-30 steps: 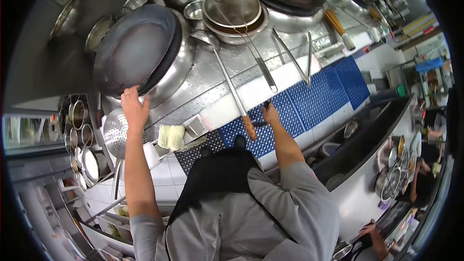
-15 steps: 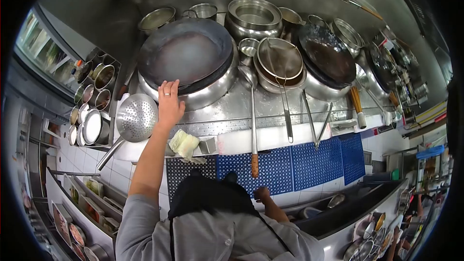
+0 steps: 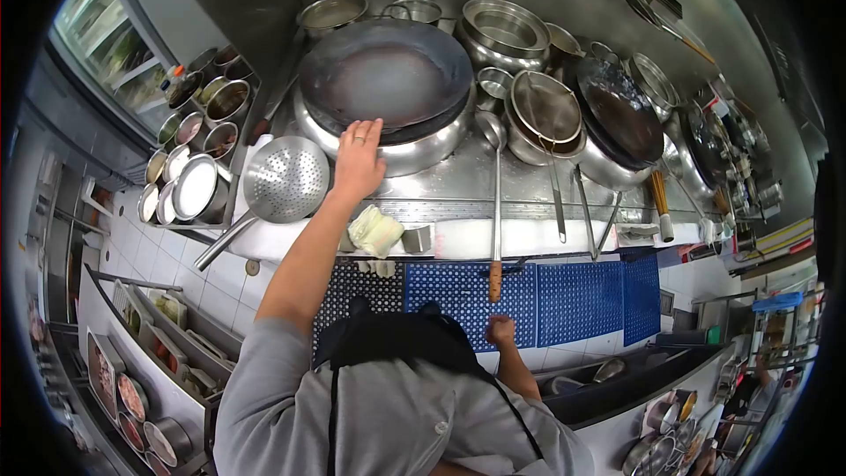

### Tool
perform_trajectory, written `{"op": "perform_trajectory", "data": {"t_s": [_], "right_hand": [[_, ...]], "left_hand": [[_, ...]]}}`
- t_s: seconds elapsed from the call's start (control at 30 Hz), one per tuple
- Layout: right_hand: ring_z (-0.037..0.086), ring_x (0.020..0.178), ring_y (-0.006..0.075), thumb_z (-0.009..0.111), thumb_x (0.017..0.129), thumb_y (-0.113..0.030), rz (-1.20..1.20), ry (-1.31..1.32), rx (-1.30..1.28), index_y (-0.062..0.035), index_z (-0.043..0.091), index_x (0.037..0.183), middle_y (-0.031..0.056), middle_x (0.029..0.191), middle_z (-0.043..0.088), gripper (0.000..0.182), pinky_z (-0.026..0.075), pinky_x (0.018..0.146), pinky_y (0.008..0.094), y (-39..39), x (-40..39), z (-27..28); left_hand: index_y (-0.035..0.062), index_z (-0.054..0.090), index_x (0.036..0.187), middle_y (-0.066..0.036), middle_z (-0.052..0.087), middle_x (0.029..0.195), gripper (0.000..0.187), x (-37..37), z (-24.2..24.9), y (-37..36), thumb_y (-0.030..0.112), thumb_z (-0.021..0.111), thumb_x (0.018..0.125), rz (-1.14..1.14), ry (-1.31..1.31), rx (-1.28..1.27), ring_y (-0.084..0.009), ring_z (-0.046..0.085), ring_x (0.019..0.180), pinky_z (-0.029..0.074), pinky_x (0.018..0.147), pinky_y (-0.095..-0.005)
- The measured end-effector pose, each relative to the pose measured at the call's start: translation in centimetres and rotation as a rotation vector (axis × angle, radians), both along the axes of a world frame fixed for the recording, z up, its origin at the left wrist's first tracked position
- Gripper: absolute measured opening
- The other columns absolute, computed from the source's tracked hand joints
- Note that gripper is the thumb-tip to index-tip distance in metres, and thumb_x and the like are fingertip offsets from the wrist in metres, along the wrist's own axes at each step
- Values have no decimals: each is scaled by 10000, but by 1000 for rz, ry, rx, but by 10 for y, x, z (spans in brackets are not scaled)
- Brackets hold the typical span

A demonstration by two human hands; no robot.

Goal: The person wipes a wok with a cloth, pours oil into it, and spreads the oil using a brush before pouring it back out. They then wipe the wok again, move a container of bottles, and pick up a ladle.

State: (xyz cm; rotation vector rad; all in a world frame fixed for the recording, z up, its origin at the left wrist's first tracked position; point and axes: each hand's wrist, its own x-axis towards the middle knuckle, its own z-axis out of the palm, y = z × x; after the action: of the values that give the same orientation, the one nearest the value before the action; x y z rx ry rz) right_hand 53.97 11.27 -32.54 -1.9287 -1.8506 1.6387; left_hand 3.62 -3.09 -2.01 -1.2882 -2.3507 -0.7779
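Observation:
My left hand point(image 3: 359, 161) rests at the near rim of a large dark wok point(image 3: 386, 75), fingers stretched out flat and a ring on one of them. The wok sits on a round steel stove ring. A perforated strainer point(image 3: 286, 178) lies left of this hand, and a folded pale cloth point(image 3: 376, 231) is just below it. Lower right, my right hand point(image 3: 500, 330) hangs over the blue mat with its fingers curled into a fist, near the wooden handle of a ladle point(image 3: 495, 280). Whether this fist holds anything is hidden.
Seasoning pots point(image 3: 198, 187) stand at the left. A mesh sieve point(image 3: 546, 107) over a pot, tongs point(image 3: 587, 211), a bamboo brush point(image 3: 661, 198) and a second wok point(image 3: 619, 115) are to the right. Behind me are counters with food trays point(image 3: 106, 375) and steel bowls point(image 3: 652, 454).
The view has shifted, so the stove items appear further right. My left hand remains at the wok's rim. My right hand appears higher and nearer the ladle handle.

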Motion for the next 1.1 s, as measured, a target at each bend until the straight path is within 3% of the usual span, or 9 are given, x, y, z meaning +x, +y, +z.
{"op": "perform_trajectory", "data": {"t_s": [0.17, 0.23, 0.27, 0.37, 0.5, 0.63, 0.7, 0.83, 1.1], "right_hand": [[621, 539, 204, 594, 872, -128, 77, 39, -143, -49, 725, 942, 92, 694, 648, 168, 508, 453, 358, -44, -5, -21], [670, 571, 215, 629, 844, -147, -7, -17, -236, -43, 761, 924, 125, 739, 705, 186, 512, 458, 344, -73, -26, 23], [703, 636, 214, 647, 828, -216, 305, -21, -3, -37, 758, 912, 138, 805, 731, 227, 554, 505, 350, -69, -4, -47], [731, 717, 224, 631, 833, -252, 393, -195, 60, -32, 754, 906, 144, 848, 744, 263, 597, 597, 379, -111, -50, 69], [748, 863, 267, 703, 827, -269, 475, -399, -101, -151, 803, 971, 143, 906, 762, 211, 582, 813, 405, -111, -50, 25], [739, 870, 330, 654, 803, -156, 694, -382, 322, -166, 783, 902, 145, 901, 755, 162, 581, 814, 430, -115, -62, 28], [732, 882, 351, 628, 792, -119, 602, -374, 306, -170, 768, 870, 141, 905, 753, 168, 579, 819, 439, -115, -78, 49], [727, 928, 344, 677, 798, -204, 496, -299, 342, -165, 756, 899, 147, 965, 752, 134, 567, 842, 451, -131, -86, 30], [730, 958, 314, 815, 712, -450, 503, -273, 260, -184, 784, 949, 130, 992, 754, 357, 571, 848, 423, -165, -70, -14]], "left_hand": [[56, 486, 1448, -219, 526, 1407, 645, 28, 5, -39, 126, 703, 845, -172, -204, 196, -399, 506, 1285, 400, 1098, -472], [57, 629, 1312, -178, 673, 1196, 429, 56, -13, -72, 104, 681, 889, -253, -374, 141, -322, 660, 1062, 515, 937, -425], [41, 669, 1229, -156, 697, 1057, 333, 71, -20, -88, 112, 681, 904, -333, -556, 162, -280, 674, 917, 529, 827, -392], [11, 726, 1056, -122, 695, 788, 175, 108, -58, -138, 128, 680, 934, -460, -859, 59, -164, 649, 670, 515, 634, -293], [85, 736, 1020, -192, 720, 914, 236, 109, -189, -212, 272, 617, 941, -212, -799, -446, -376, 716, 831, 564, 764, -472], [64, 745, 1064, -184, 725, 1129, 301, 76, -375, -362, 218, 731, 805, -294, -683, -1245, -347, 689, 1093, 556, 931, -478], [95, 751, 1076, -167, 745, 1067, 364, 58, -387, -397, 173, 777, 721, -127, -855, -1695, -325, 707, 1067, 568, 920, -451], [111, 762, 1058, -170, 752, 1010, 344, 39, -331, -437, 131, 700, 720, 270, -1212, -907, -346, 718, 1009, 577, 910, -431], [91, 755, 1067, -185, 728, 1114, 320, 27, -340, -364, 230, 719, 781, 8, -1072, -581, -364, 688, 1072, 543, 945, -447]]}}
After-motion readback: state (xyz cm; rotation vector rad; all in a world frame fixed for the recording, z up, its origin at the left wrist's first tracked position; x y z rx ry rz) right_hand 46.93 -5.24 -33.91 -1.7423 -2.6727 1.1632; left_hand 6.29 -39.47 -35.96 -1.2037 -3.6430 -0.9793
